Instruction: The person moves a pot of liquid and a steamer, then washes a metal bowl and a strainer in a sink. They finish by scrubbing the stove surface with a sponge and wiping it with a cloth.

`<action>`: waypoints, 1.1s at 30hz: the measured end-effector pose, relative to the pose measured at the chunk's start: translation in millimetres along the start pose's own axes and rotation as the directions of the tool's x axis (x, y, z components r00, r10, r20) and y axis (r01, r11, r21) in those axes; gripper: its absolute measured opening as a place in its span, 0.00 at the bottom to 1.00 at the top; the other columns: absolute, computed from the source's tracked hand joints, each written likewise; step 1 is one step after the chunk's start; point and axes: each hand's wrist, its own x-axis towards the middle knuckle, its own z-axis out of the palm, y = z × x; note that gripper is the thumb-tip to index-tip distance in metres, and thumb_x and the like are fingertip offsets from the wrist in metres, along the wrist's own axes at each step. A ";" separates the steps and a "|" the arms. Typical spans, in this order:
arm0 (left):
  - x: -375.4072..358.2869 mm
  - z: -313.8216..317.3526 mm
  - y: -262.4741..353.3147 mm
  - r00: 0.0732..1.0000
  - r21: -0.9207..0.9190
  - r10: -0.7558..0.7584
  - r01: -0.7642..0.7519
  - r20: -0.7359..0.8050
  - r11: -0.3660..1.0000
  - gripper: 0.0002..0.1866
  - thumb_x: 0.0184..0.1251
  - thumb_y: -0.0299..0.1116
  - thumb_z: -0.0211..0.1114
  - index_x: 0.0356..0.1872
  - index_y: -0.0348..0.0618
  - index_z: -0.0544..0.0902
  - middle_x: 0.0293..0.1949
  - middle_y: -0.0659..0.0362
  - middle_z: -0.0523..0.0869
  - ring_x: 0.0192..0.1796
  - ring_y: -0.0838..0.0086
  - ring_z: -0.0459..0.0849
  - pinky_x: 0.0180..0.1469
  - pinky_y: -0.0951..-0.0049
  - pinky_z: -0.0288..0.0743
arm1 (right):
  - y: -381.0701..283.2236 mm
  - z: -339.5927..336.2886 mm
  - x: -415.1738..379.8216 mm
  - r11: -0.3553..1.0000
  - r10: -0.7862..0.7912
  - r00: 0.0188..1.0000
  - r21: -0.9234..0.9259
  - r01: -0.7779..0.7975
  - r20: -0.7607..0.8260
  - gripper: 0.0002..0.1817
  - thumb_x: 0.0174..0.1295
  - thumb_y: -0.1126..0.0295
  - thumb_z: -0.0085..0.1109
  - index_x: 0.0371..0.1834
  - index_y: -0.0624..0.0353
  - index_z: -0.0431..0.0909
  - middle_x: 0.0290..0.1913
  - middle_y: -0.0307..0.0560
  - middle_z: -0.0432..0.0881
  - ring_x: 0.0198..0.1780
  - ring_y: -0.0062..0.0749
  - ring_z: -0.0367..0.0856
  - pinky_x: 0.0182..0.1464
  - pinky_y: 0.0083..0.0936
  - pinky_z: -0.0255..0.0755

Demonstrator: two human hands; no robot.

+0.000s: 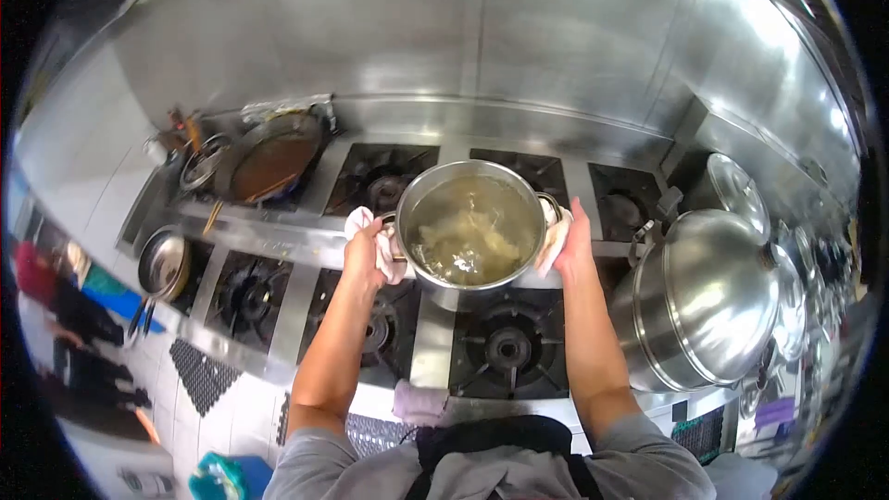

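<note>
Steel all round: we held a pot (474,222) above the stove (435,333), between the front and back burners. Our left hand (364,250) gripped one handle through a white cloth (380,243), and our right hand (574,245) clasped the other through a second cloth (553,239). Inside sat cloudy broth with pale pieces (what they were, we could not tell). A lidded stockpot (704,301) stood at the right, a dark wok (273,156) back left.
</note>
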 end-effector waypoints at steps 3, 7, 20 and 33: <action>-106.9 -18.9 0.8 0.983 -0.049 0.071 -0.081 -0.171 0.996 0.13 0.77 0.34 0.48 0.48 0.36 0.76 0.40 0.48 0.87 0.41 0.59 0.88 0.46 0.58 0.84 | 34.8 5.5 -45.4 0.992 0.112 0.992 -0.065 -0.108 0.062 0.38 0.71 0.37 0.39 0.58 0.64 0.76 0.55 0.56 0.82 0.55 0.49 0.80 0.60 0.47 0.72; -256.0 -53.8 -21.8 0.911 -0.159 0.196 -0.268 -0.364 0.950 0.12 0.77 0.36 0.51 0.47 0.37 0.76 0.40 0.49 0.87 0.40 0.59 0.88 0.47 0.59 0.84 | 86.1 9.1 -98.6 0.939 0.340 0.914 -0.141 -0.315 0.220 0.37 0.69 0.37 0.43 0.57 0.63 0.76 0.54 0.55 0.83 0.53 0.47 0.82 0.59 0.46 0.74; -655.9 -82.3 -143.7 0.044 0.211 0.374 -0.763 -0.926 0.611 0.13 0.74 0.34 0.56 0.49 0.34 0.77 0.41 0.50 0.86 0.40 0.64 0.88 0.41 0.65 0.83 | 339.7 90.1 -289.8 0.454 0.871 0.182 -0.607 -0.652 0.456 0.34 0.73 0.43 0.35 0.53 0.66 0.78 0.49 0.53 0.85 0.49 0.41 0.84 0.57 0.37 0.76; -916.0 -173.5 -206.2 -0.376 0.462 0.335 -0.857 -0.864 0.229 0.12 0.73 0.32 0.57 0.49 0.33 0.77 0.40 0.49 0.86 0.38 0.64 0.89 0.40 0.65 0.85 | 611.2 164.8 -546.4 -0.022 0.889 -0.390 -0.826 -0.563 0.242 0.36 0.71 0.41 0.38 0.58 0.66 0.76 0.52 0.57 0.84 0.51 0.46 0.84 0.59 0.41 0.76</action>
